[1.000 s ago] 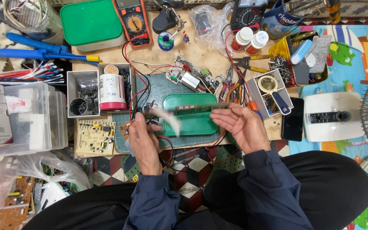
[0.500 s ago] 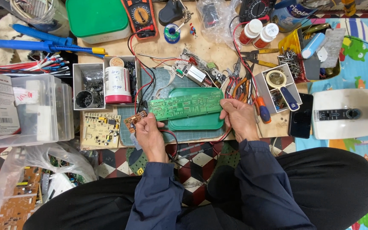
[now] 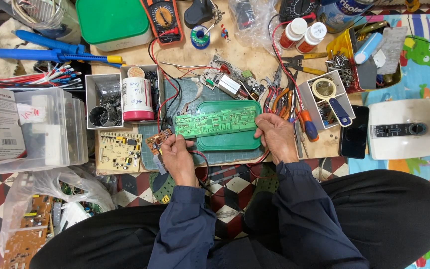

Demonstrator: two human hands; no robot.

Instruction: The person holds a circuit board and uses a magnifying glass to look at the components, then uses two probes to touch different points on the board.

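I hold a long green circuit board [image 3: 216, 121] flat, solder side up, by its two short ends. My left hand [image 3: 177, 154] grips its left end, and my right hand [image 3: 275, 134] grips the right end. The board hovers just above a green oval tray [image 3: 230, 142] lying on a grey cutting mat [image 3: 192, 92]. A small brown circuit board [image 3: 157, 142] lies by my left thumb. Red and black wires run under my left wrist.
A beige circuit board [image 3: 119, 151] lies left of the mat. Beyond it are small parts bins [image 3: 103, 102], a red-and-white canister [image 3: 136, 99], an orange multimeter [image 3: 163, 17], pliers [image 3: 280, 94], a magnifier [image 3: 328, 94], a black phone [image 3: 354, 139] and a clear plastic box [image 3: 46, 129].
One second ago the green board was blurred mid-turn between my hands. It has since settled flat, and both hands have shifted slightly up over the green tray.
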